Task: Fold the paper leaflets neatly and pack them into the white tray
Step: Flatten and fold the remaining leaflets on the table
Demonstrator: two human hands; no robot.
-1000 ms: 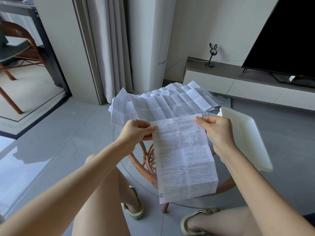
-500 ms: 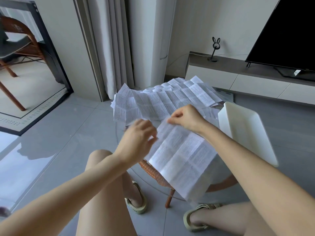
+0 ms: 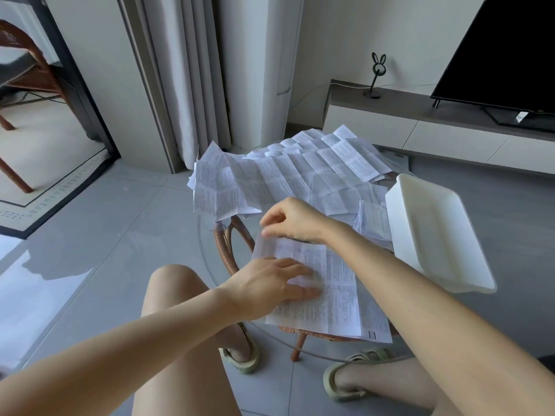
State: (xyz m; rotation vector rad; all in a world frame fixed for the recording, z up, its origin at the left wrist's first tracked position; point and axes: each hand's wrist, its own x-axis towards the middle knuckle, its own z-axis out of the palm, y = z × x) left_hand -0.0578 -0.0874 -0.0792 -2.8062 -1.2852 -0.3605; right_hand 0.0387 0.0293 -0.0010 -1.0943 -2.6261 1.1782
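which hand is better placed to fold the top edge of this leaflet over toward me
Right. The right hand pinches the leaflet's far edge, so it can likely draw it over. The left hand lies flat on the near part, pinning the sheet, so it serves better as the anchor.

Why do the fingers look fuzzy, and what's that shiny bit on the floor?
Head view: fingertips of the right hand and the top edge of the leaflet are motion-blurred; the bright patch on the floor tiles is daylight glare.
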